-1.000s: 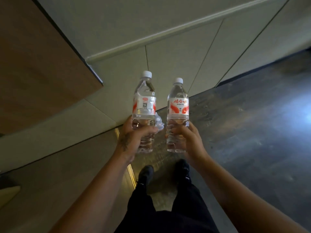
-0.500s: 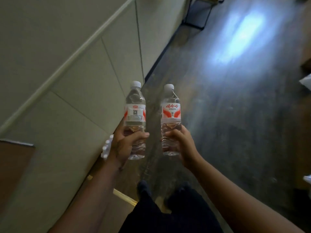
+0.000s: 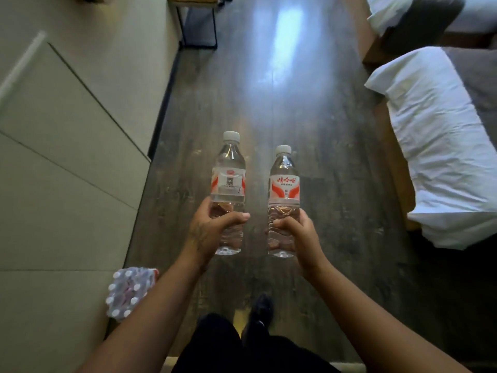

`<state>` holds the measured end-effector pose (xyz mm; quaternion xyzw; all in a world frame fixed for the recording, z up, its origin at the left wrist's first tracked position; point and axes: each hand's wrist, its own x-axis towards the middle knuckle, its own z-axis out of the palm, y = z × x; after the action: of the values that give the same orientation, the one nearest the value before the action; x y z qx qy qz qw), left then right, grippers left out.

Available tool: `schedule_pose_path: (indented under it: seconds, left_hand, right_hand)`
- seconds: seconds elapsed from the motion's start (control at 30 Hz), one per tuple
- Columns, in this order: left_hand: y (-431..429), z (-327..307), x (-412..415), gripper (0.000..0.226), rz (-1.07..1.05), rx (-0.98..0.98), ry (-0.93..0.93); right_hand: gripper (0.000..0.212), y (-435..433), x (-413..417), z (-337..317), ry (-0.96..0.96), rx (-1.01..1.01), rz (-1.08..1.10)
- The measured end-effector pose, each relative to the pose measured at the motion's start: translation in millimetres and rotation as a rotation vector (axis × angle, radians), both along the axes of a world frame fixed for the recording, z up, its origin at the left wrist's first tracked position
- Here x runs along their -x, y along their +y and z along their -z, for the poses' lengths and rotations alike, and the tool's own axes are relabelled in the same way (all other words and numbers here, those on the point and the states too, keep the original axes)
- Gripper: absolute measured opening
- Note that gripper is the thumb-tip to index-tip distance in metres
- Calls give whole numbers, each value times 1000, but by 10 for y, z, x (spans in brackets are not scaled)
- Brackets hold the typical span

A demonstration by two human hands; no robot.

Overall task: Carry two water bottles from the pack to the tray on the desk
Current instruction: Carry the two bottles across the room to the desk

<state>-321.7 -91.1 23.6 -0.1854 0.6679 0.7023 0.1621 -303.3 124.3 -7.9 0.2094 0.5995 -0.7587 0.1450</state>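
Left hand (image 3: 212, 232) fingers wrapped round lower body of left bottle (image 3: 228, 189), right hand (image 3: 298, 235) same on right bottle (image 3: 283, 195); both upright, capped, clear water inside, apart. Shrink-wrapped pack (image 3: 129, 292) on floor, behind-left of left hand, bottles still inside.

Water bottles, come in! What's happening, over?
Left hand grips one clear plastic water bottle, right hand the other. Both upright, capped. Shrink-wrapped bottle pack on floor, lower left. Dark wood floor ahead open.

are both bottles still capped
Yes, the left bottle and the right bottle each carry a white cap on top.
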Motion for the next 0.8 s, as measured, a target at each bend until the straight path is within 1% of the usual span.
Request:
schedule_pose_path:
  seconds: [0.1, 0.17, 0.33, 0.43, 0.57, 0.67, 0.77, 0.8]
  left_hand:
    - [169, 2, 155, 76, 16, -5, -24]
    - [228, -1, 288, 75, 32, -19, -26]
    - [326, 66, 612, 77, 101, -12, -43]
    - [379, 41, 768, 80, 112, 1, -27]
    - [481, 36, 910, 87, 121, 19, -23]
    - [575, 26, 1010, 85, 99, 24, -21]
    - [675, 2, 1142, 79, 79, 24, -25]
    - [699, 0, 1192, 78, 81, 20, -27]
  right_hand:
    - [55, 181, 102, 27, -6, 5, 34]
    - [57, 240, 197, 43, -12, 8, 54]
    - [73, 283, 432, 77, -2, -40, 67]
    - [71, 307, 542, 80, -5, -10, 109]
    - [71, 376, 730, 82, -1, -37, 60]
    - [69, 484, 863, 64, -4, -42, 56]
    - [61, 590, 1011, 48, 2, -40, 43]
    - [60, 618, 1070, 45, 4, -36, 37]
